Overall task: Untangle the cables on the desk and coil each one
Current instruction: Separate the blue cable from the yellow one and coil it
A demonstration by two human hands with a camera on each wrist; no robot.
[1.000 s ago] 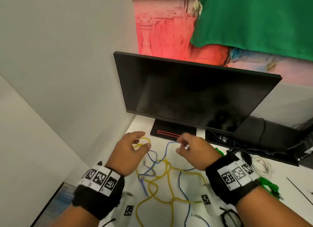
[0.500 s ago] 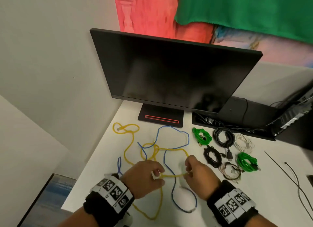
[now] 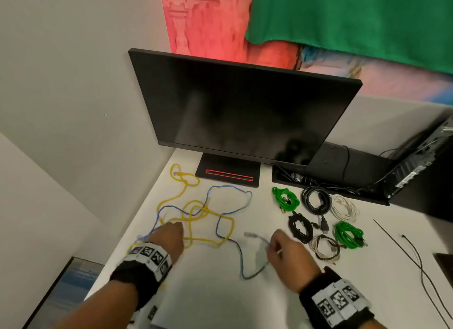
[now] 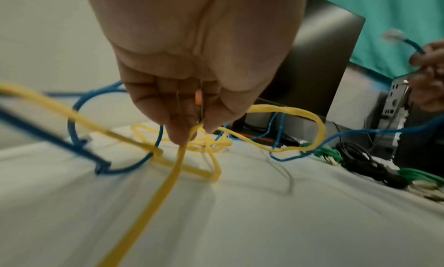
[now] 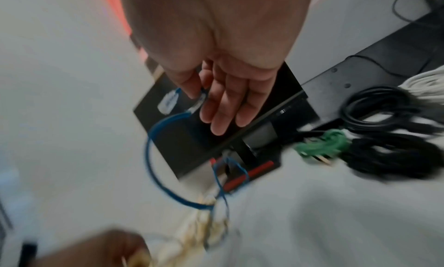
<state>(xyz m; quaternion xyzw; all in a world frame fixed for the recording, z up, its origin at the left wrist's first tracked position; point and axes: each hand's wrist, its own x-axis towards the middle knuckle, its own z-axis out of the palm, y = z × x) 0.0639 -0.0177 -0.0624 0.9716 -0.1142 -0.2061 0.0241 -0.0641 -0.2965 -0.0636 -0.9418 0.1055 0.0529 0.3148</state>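
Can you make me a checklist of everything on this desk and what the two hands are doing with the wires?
Surface: white desk, in a corner of white walls.
Job's things: yellow cable and blue cable, crossing each other in loose loops, not coiled.
Clutter: six coiled bundles on the right, among them two green bundles and a black bundle; thin wires further right.
Grips: left hand pinches the yellow cable; right hand pinches the blue cable near its plug.
Cables: more black leads in the tray behind the bundles.
Surroundings: dark monitor, green cloth on the wall.
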